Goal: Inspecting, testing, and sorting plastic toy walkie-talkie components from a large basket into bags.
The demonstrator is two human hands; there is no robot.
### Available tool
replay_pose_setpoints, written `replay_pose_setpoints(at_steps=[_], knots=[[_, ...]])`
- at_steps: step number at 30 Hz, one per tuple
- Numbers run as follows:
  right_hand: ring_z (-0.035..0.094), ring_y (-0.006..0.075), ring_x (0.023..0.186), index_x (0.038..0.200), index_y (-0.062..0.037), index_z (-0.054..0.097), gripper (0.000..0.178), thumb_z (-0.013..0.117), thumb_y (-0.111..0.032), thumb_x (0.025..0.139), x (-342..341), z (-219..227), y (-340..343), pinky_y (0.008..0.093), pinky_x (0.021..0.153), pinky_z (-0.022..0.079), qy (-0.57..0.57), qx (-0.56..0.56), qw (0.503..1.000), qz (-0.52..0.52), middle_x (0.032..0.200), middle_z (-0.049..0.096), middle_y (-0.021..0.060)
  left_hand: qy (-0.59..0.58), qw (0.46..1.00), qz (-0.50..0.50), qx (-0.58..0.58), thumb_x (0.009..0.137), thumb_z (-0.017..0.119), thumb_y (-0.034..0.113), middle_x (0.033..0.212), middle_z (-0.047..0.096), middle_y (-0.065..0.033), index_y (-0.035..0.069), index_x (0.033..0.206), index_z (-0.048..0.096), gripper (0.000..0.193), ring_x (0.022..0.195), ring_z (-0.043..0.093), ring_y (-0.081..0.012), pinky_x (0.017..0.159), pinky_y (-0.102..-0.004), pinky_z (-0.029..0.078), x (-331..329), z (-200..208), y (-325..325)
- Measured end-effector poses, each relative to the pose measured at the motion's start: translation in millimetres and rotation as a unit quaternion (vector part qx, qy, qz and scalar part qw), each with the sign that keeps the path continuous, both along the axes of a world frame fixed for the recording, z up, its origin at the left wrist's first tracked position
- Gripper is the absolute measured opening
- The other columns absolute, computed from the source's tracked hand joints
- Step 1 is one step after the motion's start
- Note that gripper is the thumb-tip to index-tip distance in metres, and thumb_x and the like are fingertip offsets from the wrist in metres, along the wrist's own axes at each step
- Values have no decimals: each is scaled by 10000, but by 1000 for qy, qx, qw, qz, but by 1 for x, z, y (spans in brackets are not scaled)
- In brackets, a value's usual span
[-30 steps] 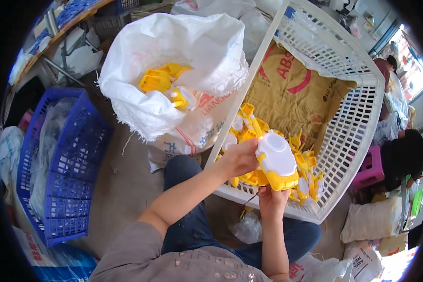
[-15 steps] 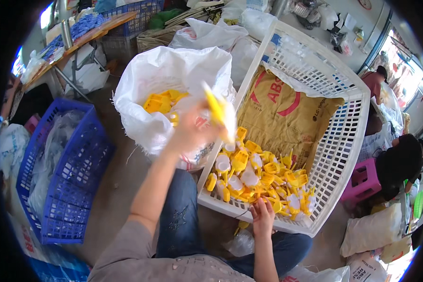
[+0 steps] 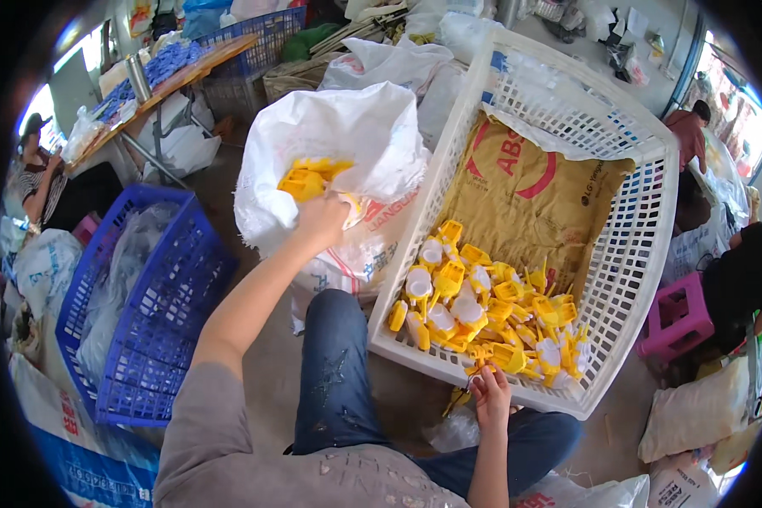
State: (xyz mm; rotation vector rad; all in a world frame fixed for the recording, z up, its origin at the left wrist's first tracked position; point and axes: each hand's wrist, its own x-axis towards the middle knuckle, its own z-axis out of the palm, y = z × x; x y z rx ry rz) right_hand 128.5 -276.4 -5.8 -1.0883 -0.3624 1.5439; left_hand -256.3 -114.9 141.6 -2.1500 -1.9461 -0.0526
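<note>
White plastic basket [image 3: 559,401], biggest, slotted walls, in front of the person and toward the right. White woven sack [image 3: 267,144], mouth open, just left of it. Blue basket [image 3: 173,330] farther left, clear plastic bag [image 3: 131,250] inside. Brown sack [image 3: 499,212] spread in the white basket's far part. Heap of yellow-and-white parts [image 3: 468,309] in the basket's near end, jumbled, overlapping. Pink stool [image 3: 679,315] on the floor, right of the basket. Yellow parts [image 3: 305,181] down inside the white sack.

Left hand [image 3: 323,222] at the white sack's mouth, back of hand up, fingers mostly hidden; can't tell if pinching or loose. Right hand [image 3: 493,394] by the basket's near rim, fingers bent, thumb and fingertips pinching a thin dark strip. White-and-yellow part [image 3: 353,207] at left hand's right side, over sack mouth, partly hidden. Small yellow piece [image 3: 480,354] at right hand's fingertips; touching or just beside, can't tell. Thin dark strip [image 3: 472,380] smallest, pokes out leftward, kind unclear.
</note>
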Motion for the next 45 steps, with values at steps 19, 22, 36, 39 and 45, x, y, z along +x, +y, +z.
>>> replay_pose_setpoints(at_steps=[19, 22, 36, 39, 45], knots=[[594, 108, 648, 1139, -42, 486, 349, 624, -84, 822, 1, 5, -6, 194, 542, 502, -62, 17, 998, 14, 850, 595, 41, -21, 954, 96, 282, 702, 693, 310, 1300, 432, -187, 97, 1280, 440, 667, 1215, 405, -320, 989, -363, 338, -26, 122, -7], [587, 97, 642, 1133, -39, 491, 349, 631, -95, 818, 5, 6, -13, 184, 537, 496, -82, 19, 996, 15, 876, 602, 43, -151, 982, 11, 116, 712, 675, 338, 1353, 342, -225, 73, 1323, 363, 735, 1264, 324, -348, 1018, -373, 303, -13, 111, -10], [584, 76, 683, 1123, -79, 518, 320, 625, -104, 822, 10, 1, -6, 162, 530, 442, -122, 11, 992, 23, 915, 602, 21, -485, 812, -217, -241, 738, 626, 98, 799, 593, -66, 39, 1101, 529, 380, 836, 565, -109, 762, -229, 440, 42, 111, -12], [570, 71, 677, 1128, -81, 512, 334, 632, -106, 817, 9, 4, -5, 163, 535, 444, -110, -3, 994, 20, 906, 596, 16, -401, 883, -229, -87, 758, 645, 179, 935, 612, -93, 50, 1168, 481, 460, 879, 585, -186, 792, -279, 443, 54, 111, -13], [557, 69, 684, 1119, -87, 503, 354, 652, -116, 799, 3, 2, -7, 168, 548, 436, -129, 4, 991, 20, 890, 577, 7, -20, 995, -35, 90, 771, 636, 287, 1157, 555, -175, 81, 1249, 388, 577, 1023, 545, -348, 980, -501, 273, 46, 61, -16]])
